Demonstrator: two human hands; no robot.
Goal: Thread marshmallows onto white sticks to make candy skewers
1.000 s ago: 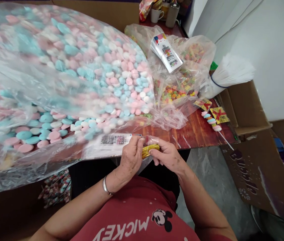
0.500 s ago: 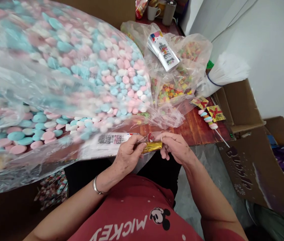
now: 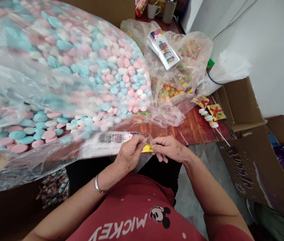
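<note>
Two bags lie beyond our fingers: the sweets bag (image 3: pixel 56 77) far left, the jelly bag (image 3: pixel 179 80) ahead. Our left hand (image 3: pixel 129 155) and right hand (image 3: pixel 169 149) meet at the table (image 3: pixel 197 129) edge, fingertips pinched together on the gold ties (image 3: pixel 147 149) between them.
</note>
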